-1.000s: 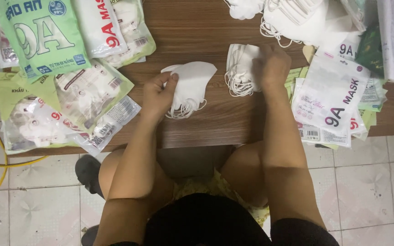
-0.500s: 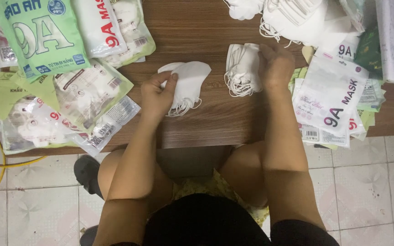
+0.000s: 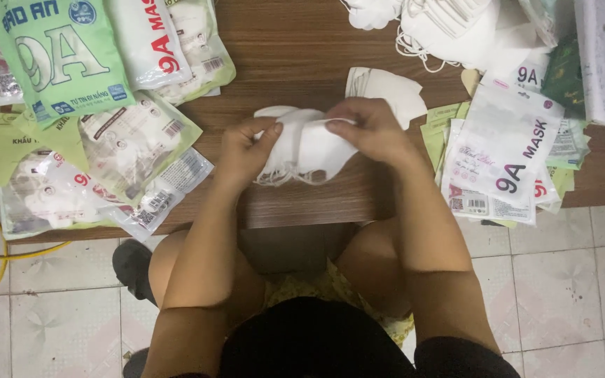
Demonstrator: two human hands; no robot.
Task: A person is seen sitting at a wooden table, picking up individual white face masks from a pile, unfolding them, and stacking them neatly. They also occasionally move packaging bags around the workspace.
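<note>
Two bare hands hold a small stack of white face masks just above a wooden counter.

The left hand pinches the stack's left end between thumb and fingers; the right hand pinches its upper right edge, fingers pressed together. The stack sits between both hands, about equally near each, its long axis running left to right, ear loops trailing along the near edge. Another flat mask lies just behind the right hand. Sealed mask packets cover the counter's left side.
</note>
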